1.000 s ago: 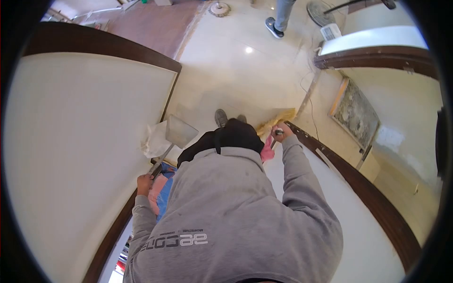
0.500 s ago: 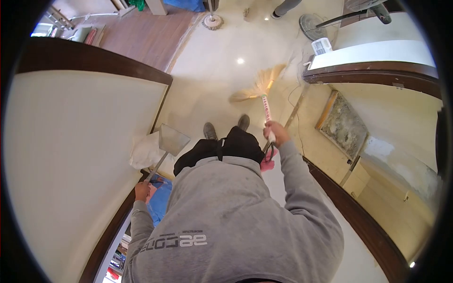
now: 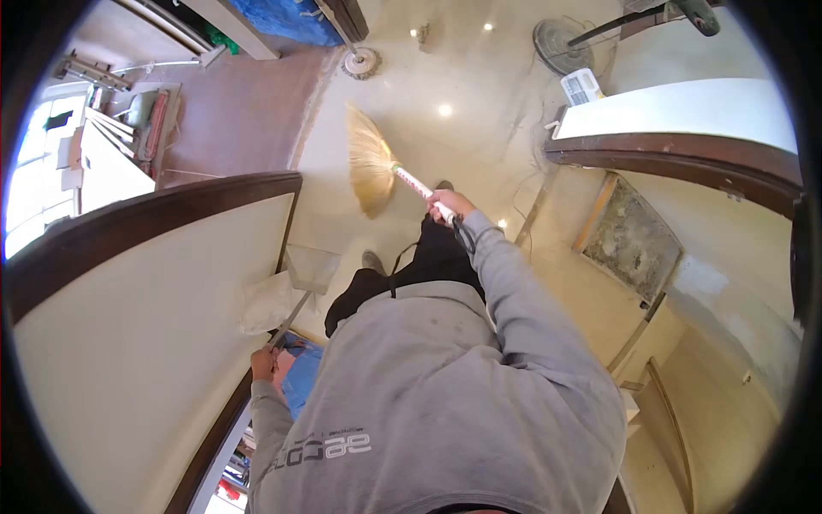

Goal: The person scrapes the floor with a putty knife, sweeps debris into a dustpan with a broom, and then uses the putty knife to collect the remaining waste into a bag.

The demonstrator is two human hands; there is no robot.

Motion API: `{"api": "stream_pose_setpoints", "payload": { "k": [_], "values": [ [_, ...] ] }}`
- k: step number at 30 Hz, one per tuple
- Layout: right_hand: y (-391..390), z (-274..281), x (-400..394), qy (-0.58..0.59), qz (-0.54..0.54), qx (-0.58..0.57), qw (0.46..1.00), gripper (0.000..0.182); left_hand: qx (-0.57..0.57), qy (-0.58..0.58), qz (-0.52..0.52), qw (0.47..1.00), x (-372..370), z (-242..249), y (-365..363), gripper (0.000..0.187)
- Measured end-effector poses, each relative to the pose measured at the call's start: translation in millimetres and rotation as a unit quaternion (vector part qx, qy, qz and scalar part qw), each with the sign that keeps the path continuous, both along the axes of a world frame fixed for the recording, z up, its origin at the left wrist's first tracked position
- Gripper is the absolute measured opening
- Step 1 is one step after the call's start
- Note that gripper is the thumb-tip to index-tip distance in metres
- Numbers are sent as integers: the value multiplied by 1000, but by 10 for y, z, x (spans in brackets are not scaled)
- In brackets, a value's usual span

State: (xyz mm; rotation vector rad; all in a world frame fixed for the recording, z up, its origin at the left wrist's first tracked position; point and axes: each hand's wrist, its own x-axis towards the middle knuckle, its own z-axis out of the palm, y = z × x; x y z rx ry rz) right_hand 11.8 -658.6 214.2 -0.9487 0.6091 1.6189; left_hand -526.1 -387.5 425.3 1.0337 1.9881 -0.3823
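A straw broom (image 3: pixel 374 163) with a pink-and-white handle is in my right hand (image 3: pixel 450 206), whose fingers wrap round the upper handle. Its bristles fan out over the pale floor (image 3: pixel 445 137), ahead and to the left of my feet. At the lower left my left hand (image 3: pixel 264 363) is closed round the long handle of a grey dustpan (image 3: pixel 312 267). The dustpan lies near the wall corner, beside a whitish plastic bag (image 3: pixel 267 305). Blue and pink material (image 3: pixel 300 377) shows next to my left hand.
White walls with dark wood trim (image 3: pixel 154 206) stand at left and right. A round-based stand (image 3: pixel 561 47) and a white container (image 3: pixel 582 86) are at the upper right. A round pole base (image 3: pixel 361 63) is ahead. A framed rough panel (image 3: pixel 632 238) is at right.
The broom has swung to the left with my right hand, its bristles now left of my feet. The other person's leg at the top is no longer visible. My view has shifted.
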Motion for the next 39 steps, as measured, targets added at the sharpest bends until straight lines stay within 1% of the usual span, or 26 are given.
{"api": "stream_pose_setpoints", "payload": {
  "k": [1, 3, 5, 7, 9, 10, 12, 13, 15, 16, 18, 19, 20, 22, 23, 25, 27, 29, 30, 31, 32, 33, 34, 35, 37, 39],
  "values": [
    [59, -199, 220, -7, 13, 14, 1000, 8, 9, 5, 0, 1000, 83, 102, 4, 29],
    [17, -698, 640, 23, 19, 2, 1000, 8, 17, -24, -10, 1000, 107, 361, -8, 30],
    [-164, -749, 1088, -9, 24, 6, 1000, 13, 36, -17, 1, 999, 395, 720, -205, 32],
    [-351, -727, 1488, 17, -59, -70, 996, 14, 46, -39, 85, 995, 580, 933, -388, 31],
    [-612, -714, 1825, -70, -36, -10, 997, 15, 36, -43, 107, 993, 435, 854, -456, 33],
    [-670, -620, 1950, -73, -34, -7, 997, 15, 30, -42, 115, 992, 443, 835, -507, 32],
    [-770, -288, 2205, -63, -40, -55, 996, 15, 27, -51, 116, 992, 441, 721, -558, 30],
    [-747, -132, 2250, -68, -36, -57, 995, 15, 25, -55, 119, 991, 473, 660, -560, 30],
    [-605, 189, 2229, -150, -10, -101, 984, 11, 28, -86, 112, 990, 557, 543, -583, 29],
    [-516, 404, 2150, -210, -3, -90, 974, 8, 25, -90, 116, 989, 619, 482, -585, 29],
    [-321, 806, 2003, -240, -7, -80, 968, 7, 20, -51, 58, 997, 772, 345, -512, 35],
    [-222, 962, 1947, -264, -15, -67, 962, 7, 18, -57, 57, 997, 853, 274, -445, 35],
    [-144, 1077, 1908, -269, -16, -68, 961, 7, 6, -57, 60, 997, 932, 191, -369, 31],
    [41, 1250, 1905, -187, -99, -23, 977, 7, -9, -62, 59, 996, 1030, -58, -185, 27],
    [184, 1334, 1946, -192, -103, -25, 976, 7, -30, -60, 71, 995, 1057, -204, -65, 27],
    [483, 1454, 2069, -211, -93, 12, 973, 8, -53, -61, 77, 994, 1355, -304, 199, 28],
    [796, 1223, 2292, -211, -89, 30, 973, 8, -81, -11, 60, 995, 1704, -329, 470, 28],
    [1171, 873, 2540, -95, -113, 63, 987, 7, -89, -11, 44, 995, 1779, -476, 850, 30],
    [1380, 807, 2647, -68, -141, 49, 986, 5, -98, -34, -124, 987, 1749, -549, 1082, 29],
    [1528, 677, 2766, -65, -140, 47, 987, 5, -105, -55, -286, 951, 1837, -537, 1234, 28],
    [1688, 474, 2905, -35, -155, 46, 986, 4, -109, -51, -283, 952, 1945, -535, 1378, 28],
    [1851, 235, 3038, -3, -168, 45, 985, 5, -110, -16, -171, 979, 2191, -428, 1542, 27],
    [1927, -101, 3199, 42, -187, 32, 981, 5, -110, 23, -56, 992, 2476, -263, 1691, 27],
    [1962, -280, 3369, 51, -183, 26, 981, 5, -115, 32, -50, 992, 2713, -118, 1825, 27],
    [1939, -489, 3611, 26, -154, -3, 988, 9, -92, 12, -48, 994, 3043, 97, 2063, 25],
    [1839, -313, 3795, -118, -65, -28, 990, 15, -83, -2, -65, 994, 3158, 104, 2240, 26]
  ]
}}
